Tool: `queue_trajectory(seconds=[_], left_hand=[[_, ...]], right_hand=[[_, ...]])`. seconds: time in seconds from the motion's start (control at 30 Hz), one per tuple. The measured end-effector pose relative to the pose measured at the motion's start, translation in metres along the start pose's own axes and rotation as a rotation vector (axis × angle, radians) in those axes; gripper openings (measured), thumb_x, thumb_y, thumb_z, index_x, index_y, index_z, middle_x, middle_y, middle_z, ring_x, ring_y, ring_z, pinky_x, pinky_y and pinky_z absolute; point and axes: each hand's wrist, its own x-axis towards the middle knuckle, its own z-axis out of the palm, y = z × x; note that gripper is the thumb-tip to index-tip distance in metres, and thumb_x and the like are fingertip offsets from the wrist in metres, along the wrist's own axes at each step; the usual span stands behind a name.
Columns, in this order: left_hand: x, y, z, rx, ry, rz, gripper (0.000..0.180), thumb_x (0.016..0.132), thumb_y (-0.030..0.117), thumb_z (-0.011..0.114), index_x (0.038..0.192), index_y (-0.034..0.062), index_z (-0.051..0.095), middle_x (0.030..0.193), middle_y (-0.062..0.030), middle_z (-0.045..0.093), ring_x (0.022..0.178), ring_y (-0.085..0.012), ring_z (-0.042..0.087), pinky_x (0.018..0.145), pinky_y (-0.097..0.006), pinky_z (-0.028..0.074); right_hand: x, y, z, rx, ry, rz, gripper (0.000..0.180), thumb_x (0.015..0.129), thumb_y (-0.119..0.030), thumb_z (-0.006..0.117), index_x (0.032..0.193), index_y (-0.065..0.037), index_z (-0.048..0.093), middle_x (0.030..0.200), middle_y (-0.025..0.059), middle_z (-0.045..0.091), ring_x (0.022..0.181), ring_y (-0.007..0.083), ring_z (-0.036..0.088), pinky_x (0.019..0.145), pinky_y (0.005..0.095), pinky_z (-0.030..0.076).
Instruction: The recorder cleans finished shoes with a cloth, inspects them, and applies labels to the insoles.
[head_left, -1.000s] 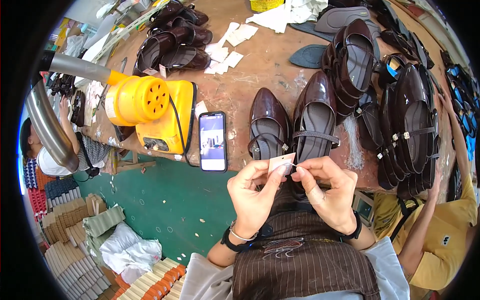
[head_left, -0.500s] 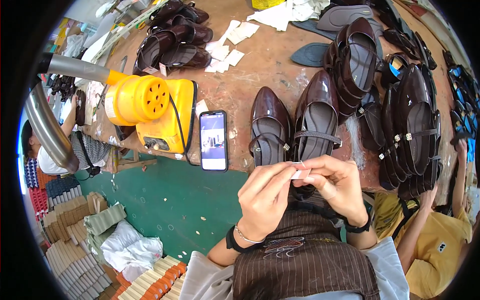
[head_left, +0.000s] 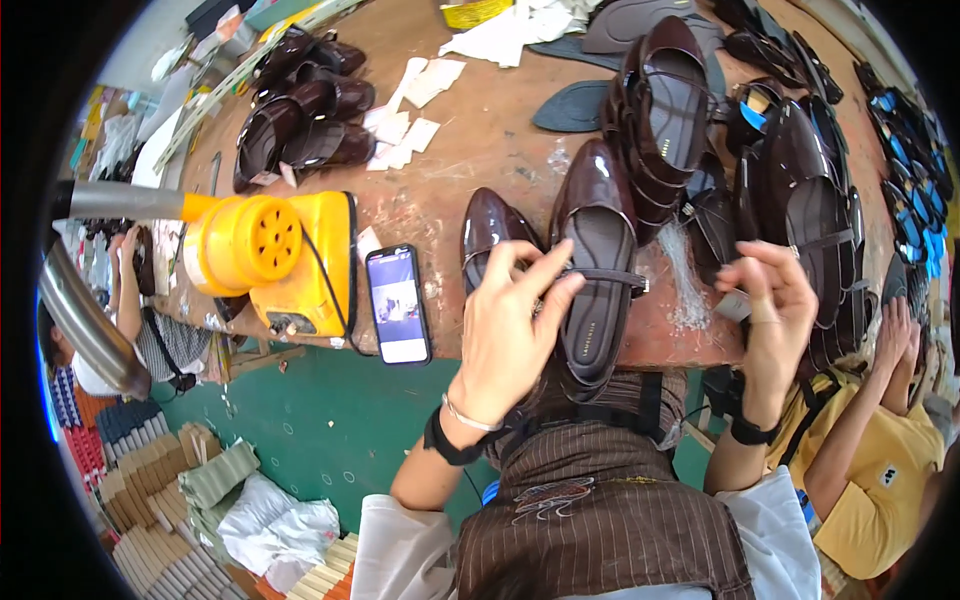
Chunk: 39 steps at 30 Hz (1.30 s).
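I see two shoes point(head_left: 570, 250) side by side at the table's point(head_left: 480, 150) near edge, my left hand point(head_left: 510, 330) over them. A phone point(head_left: 398, 305) lies left of them, a heat gun point(head_left: 270, 255) further left. My right hand point(head_left: 770, 310) is right of the shoes, before a shoe pile point(head_left: 800, 190). Paper slips point(head_left: 410, 115) lie behind.

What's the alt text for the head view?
A person's left hand reaches onto a dark brown strapped shoe at a worn table's edge, while the right hand hovers open beside more shoes. A phone and yellow blower lie left.
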Motion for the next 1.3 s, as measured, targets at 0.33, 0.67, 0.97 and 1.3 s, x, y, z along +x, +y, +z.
queue_trajectory(seconds=[0.33, 0.67, 0.97, 1.3], left_hand=[[0.013, -0.036, 0.022, -0.165, -0.201, -0.169, 0.011, 0.071, 0.001, 0.070, 0.081, -0.0021, 0.064, 0.073, -0.0132, 0.061, 0.056, -0.0165, 0.059, 0.054, -0.030, 0.046], [0.018, -0.033, 0.019, -0.306, -0.249, -0.237, 0.059, 0.076, -0.007, 0.060, 0.131, 0.0137, 0.058, 0.071, -0.0085, 0.057, 0.057, -0.0097, 0.051, 0.055, -0.026, 0.046], [0.019, -0.029, 0.018, -0.247, -0.241, -0.205, 0.063, 0.075, -0.008, 0.059, 0.135, 0.0131, 0.055, 0.069, -0.0020, 0.053, 0.063, -0.0058, 0.048, 0.061, -0.023, 0.046], [0.020, -0.033, 0.022, 0.016, -0.051, 0.014, 0.030, 0.082, 0.005, 0.065, 0.111, 0.0042, 0.067, 0.084, -0.0188, 0.066, 0.074, -0.0335, 0.067, 0.068, -0.038, 0.053]], right_hand=[[0.001, 0.038, 0.083, -0.513, -0.331, -0.242, 0.004, 0.079, -0.008, 0.066, 0.079, -0.006, 0.063, 0.059, 0.0090, 0.062, 0.058, 0.0266, 0.059, 0.081, 0.0373, 0.041], [-0.004, 0.045, 0.101, -0.691, -0.295, -0.306, 0.004, 0.071, -0.007, 0.066, 0.070, -0.007, 0.062, 0.058, 0.0124, 0.059, 0.062, 0.0287, 0.060, 0.089, 0.0435, 0.039], [-0.006, 0.044, 0.110, -0.777, -0.252, -0.322, 0.003, 0.070, -0.006, 0.066, 0.067, -0.006, 0.063, 0.056, 0.0130, 0.059, 0.061, 0.0277, 0.060, 0.091, 0.0453, 0.039], [-0.009, 0.051, 0.116, -0.675, -0.163, -0.273, 0.004, 0.076, -0.008, 0.066, 0.073, -0.008, 0.064, 0.060, 0.0064, 0.062, 0.063, 0.0249, 0.060, 0.088, 0.0415, 0.038]])
